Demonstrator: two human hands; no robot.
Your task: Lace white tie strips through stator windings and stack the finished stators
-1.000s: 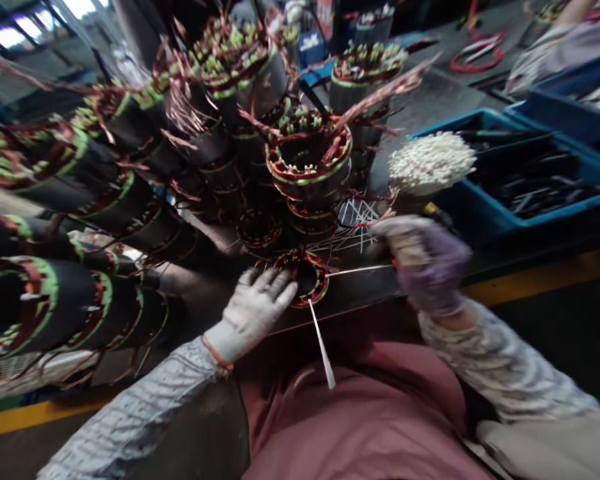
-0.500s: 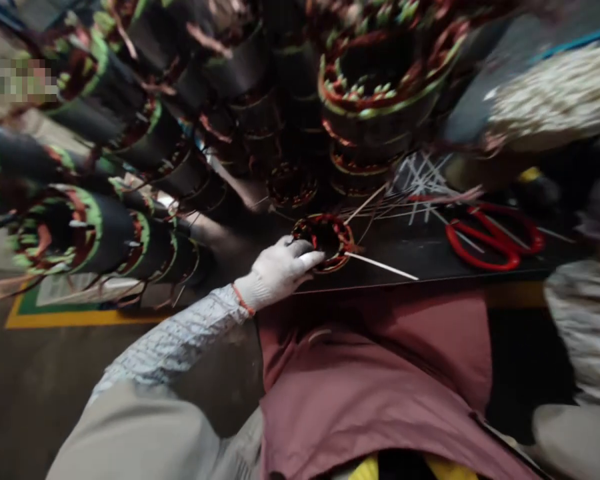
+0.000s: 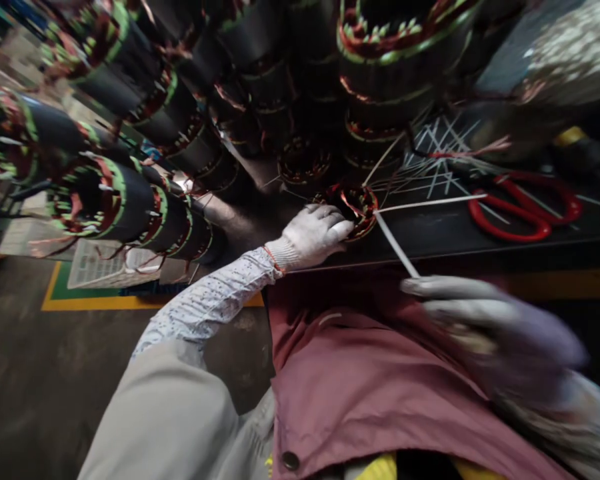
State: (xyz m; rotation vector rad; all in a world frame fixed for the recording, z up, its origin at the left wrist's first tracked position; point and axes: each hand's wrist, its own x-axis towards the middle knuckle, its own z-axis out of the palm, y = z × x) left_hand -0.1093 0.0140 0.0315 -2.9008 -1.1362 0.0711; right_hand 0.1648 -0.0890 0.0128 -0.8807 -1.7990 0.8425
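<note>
My left hand (image 3: pixel 316 235), in a white knitted glove, is closed on the near left rim of a small wire-wound motor stator (image 3: pixel 369 212) at the table's front edge. Copper windings show inside its ring; my fingers cover part of it. From its right side a white lacing strip (image 3: pixel 396 241) runs taut down to my right hand (image 3: pixel 473 313). That gloved hand, smeared by motion, pinches the strip's end between thumb and fingers above my lap. A second thin pale strand (image 3: pixel 433 203) sticks out of the stator to the right.
Red-handled scissors (image 3: pixel 527 231) lie right of the stator, beside scattered white strips (image 3: pixel 443 150). Stacked larger stators (image 3: pixel 410 73) rise behind, and others lie sideways in rows (image 3: pixel 130 200) at the left. A smaller ring (image 3: pixel 305 163) stands just behind. A pale fibrous bundle (image 3: pixel 575 57) is at the upper right.
My right hand has come into view from the right and holds the white strip, now pulled downward toward me. The left hand stays on the stator. The whole view has shifted.
</note>
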